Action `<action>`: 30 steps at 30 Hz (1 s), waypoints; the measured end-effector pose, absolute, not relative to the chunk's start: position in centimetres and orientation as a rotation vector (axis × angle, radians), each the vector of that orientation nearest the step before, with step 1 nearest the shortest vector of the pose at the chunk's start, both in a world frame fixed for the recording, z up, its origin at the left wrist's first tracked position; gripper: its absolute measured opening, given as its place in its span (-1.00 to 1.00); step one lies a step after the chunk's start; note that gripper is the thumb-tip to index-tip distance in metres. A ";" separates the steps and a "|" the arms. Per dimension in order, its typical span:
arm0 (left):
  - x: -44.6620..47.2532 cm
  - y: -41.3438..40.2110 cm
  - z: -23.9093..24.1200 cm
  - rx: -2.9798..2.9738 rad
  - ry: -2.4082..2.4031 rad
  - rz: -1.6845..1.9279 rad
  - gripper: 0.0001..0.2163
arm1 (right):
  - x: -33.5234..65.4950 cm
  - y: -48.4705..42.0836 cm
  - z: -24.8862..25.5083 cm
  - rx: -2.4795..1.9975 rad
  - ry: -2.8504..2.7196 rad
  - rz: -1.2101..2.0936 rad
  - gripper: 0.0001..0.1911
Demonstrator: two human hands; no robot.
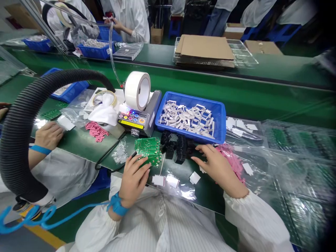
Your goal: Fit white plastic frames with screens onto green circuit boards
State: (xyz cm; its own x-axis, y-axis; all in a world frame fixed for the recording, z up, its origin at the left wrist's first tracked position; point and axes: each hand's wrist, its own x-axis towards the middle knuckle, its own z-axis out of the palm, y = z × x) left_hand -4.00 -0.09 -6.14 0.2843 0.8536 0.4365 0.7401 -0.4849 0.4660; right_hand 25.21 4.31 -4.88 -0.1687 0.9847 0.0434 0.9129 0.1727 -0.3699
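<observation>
Left hand (133, 178) curled on green circuit boards (148, 151), near table (78, 141) edge; grip unclear. Right hand (219, 168) open, fingertips touching black parts (178, 147). Boards stacked, parts loose: likely early stage; blue bin (222, 122) full.

The left hand (133, 178) covers the near corner of the green circuit boards (148, 147); whether it grips them cannot be told. The right hand (217, 168) hides part of the pink pieces (232, 159) behind it, and its hold on the black parts (178, 147) is unclear. The tape machine (136, 119) has labels too small to read. The hose (13, 147) runs off the left edge. The bagged boards (301, 175) blur into darkness at the right.
</observation>
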 end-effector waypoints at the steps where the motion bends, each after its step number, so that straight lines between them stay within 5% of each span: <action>1: -4.0 0.2 -6.0 2.382 1.503 0.981 -0.80 | 25.3 4.1 -4.9 -1.817 -2.175 0.377 -0.70; 10: -1.7 -0.1 -5.1 2.364 1.326 1.008 -0.79 | 24.0 7.4 0.3 -1.820 -2.131 0.226 -0.77; 19: -1.6 -1.6 -5.2 2.346 1.309 1.007 -0.77 | 22.0 18.3 -1.9 -1.854 -2.309 0.464 -0.27; 25: -2.7 -1.9 -5.5 2.311 1.344 1.042 -0.79 | 22.2 19.1 -2.3 -1.813 -2.198 0.395 -0.75; 30: -3.2 -1.9 -5.7 2.273 1.359 1.089 -0.78 | 22.7 17.9 0.7 -1.733 -1.926 0.239 -0.85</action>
State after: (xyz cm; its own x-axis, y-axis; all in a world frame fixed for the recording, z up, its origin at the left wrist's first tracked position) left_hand -3.24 -1.85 -5.70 0.2744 0.8435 0.4617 0.6344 -0.5196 0.5723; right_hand 22.73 17.88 0.73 -0.0334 0.9631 0.2671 0.8688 0.1601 -0.4686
